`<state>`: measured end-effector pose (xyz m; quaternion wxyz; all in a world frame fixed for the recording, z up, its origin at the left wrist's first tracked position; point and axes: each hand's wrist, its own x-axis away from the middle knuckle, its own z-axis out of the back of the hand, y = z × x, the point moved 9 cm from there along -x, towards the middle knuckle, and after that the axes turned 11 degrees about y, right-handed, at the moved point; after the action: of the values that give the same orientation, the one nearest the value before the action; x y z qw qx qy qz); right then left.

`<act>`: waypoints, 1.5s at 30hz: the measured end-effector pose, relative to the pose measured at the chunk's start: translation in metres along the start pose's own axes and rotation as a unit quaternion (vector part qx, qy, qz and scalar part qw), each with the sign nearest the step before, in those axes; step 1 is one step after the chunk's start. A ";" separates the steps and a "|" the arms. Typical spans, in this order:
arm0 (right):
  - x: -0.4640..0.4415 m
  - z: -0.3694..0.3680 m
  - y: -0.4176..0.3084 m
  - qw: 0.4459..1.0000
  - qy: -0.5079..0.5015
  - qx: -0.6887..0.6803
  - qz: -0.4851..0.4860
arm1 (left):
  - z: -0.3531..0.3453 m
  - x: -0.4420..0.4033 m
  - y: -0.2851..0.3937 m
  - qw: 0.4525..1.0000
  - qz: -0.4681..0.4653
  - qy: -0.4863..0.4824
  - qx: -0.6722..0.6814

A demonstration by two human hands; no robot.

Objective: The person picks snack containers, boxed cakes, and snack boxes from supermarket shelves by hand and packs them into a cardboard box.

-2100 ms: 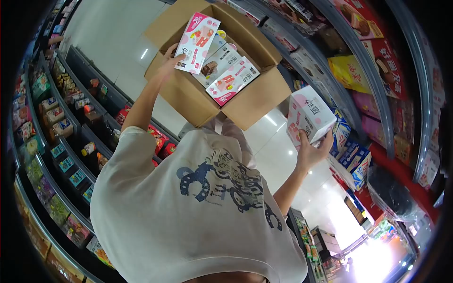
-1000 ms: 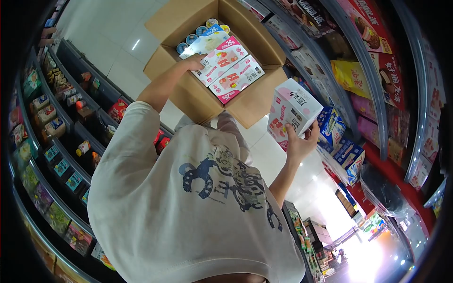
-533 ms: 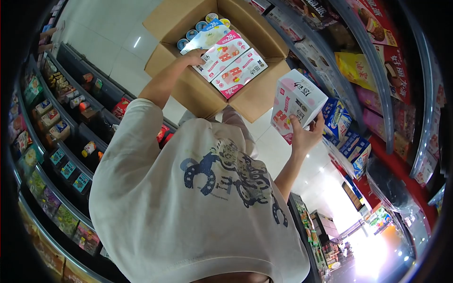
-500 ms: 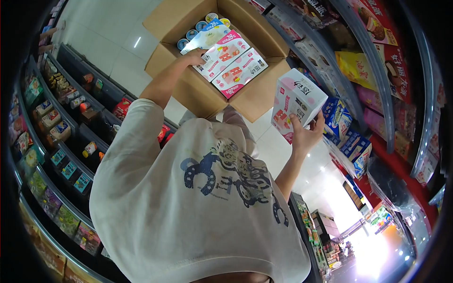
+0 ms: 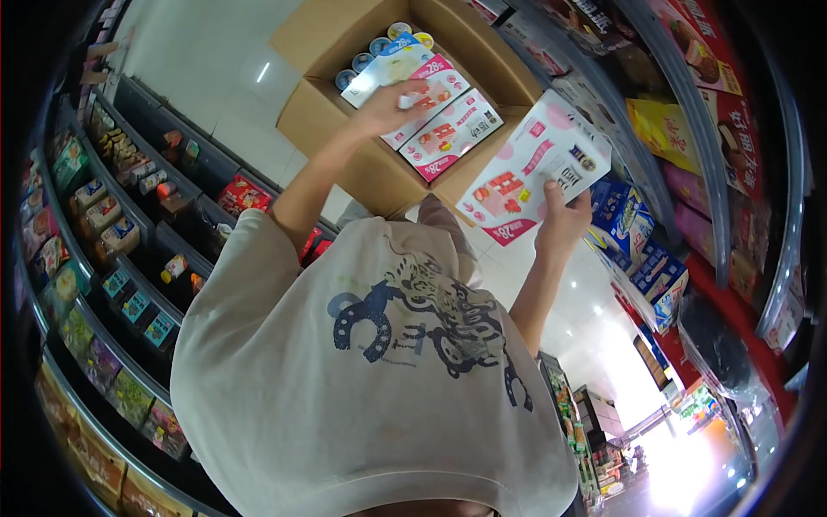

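Note:
My right hand (image 5: 564, 220) grips a white and pink snack box (image 5: 525, 172) by its lower right edge, thumb on the printed face. The box is tilted beside the cardboard carton (image 5: 323, 125), showing red and pink pictures and a "28%" corner. Inside the carton lie two similar pink and white boxes. My left hand (image 5: 388, 108) rests over the left one (image 5: 439, 82), its fingers stretched across the top and slightly apart. The other pink and white box (image 5: 452, 129) lies to its right. A blue and white box (image 5: 388, 69) is partly covered behind them.
Several round-lidded tubs (image 5: 362, 62) stand at the carton's far left side. Shelves with a yellow bag (image 5: 659, 129) and blue packages (image 5: 620, 215) run close on my right. A dark shelf unit (image 5: 164, 215) with small goods curves along my left. Tiled floor (image 5: 215, 69) shows beyond the carton.
The snack box in my right hand has turned its printed face towards me and moved left, closer to the carton. My left hand has slid right, from the box's left edge onto its top.

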<state>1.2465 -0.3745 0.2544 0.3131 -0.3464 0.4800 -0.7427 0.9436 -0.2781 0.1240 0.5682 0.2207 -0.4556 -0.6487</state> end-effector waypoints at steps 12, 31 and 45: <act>0.017 -0.146 0.027 0.980 -0.177 0.038 0.083 | 0.060 -0.021 0.015 0.910 0.107 0.056 0.397; 0.057 -0.044 0.108 0.973 -0.127 0.060 -0.184 | 0.031 -0.096 -0.235 0.970 0.234 -0.045 -0.043; 0.037 -0.050 0.149 0.945 -0.252 0.026 -0.208 | 0.063 -0.013 -0.103 0.885 -0.059 0.324 -0.328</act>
<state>1.2050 -0.4302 0.1088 0.2716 -0.6057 0.2831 -0.6922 0.8414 -0.2511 0.0653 0.6847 0.2462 0.0068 -0.6860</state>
